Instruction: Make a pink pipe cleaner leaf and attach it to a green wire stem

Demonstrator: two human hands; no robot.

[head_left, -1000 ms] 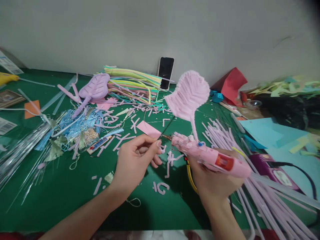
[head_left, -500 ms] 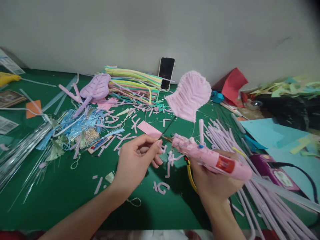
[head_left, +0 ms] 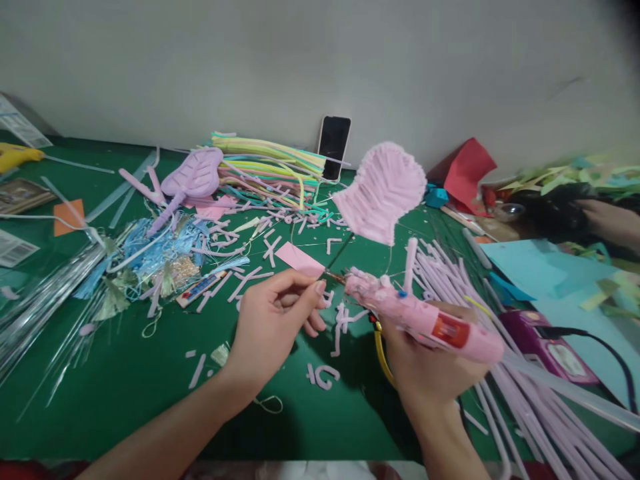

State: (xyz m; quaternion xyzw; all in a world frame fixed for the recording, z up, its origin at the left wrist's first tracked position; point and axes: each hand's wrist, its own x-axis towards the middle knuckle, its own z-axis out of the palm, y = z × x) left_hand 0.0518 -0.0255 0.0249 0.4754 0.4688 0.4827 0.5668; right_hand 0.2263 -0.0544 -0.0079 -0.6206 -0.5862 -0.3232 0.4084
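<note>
My right hand (head_left: 435, 360) is wrapped round a pink glue gun (head_left: 420, 317), whose nozzle points left at the fingertips of my left hand (head_left: 280, 320). Thumb and index finger of my left hand pinch the lower end of a thin dark stem (head_left: 343, 253). At the upper end of that stem stands a lilac ribbed leaf shape (head_left: 383, 190). A pink paper strip (head_left: 299, 259) shows just behind my left fingertips. The exact contact between nozzle and stem is too small to make out.
Lilac stems (head_left: 525, 400) lie at the right by a purple device (head_left: 547, 347). A phone (head_left: 334, 143) leans on the wall. A finished-looking lilac leaf (head_left: 193, 175), blue tassels (head_left: 150, 247) and cut pieces lie left. Another person's hand (head_left: 610, 220) shows at the far right.
Another person's hand has come into view at the right edge. The leaf shape has shifted very slightly right. My hands keep nearly the same place and hold.
</note>
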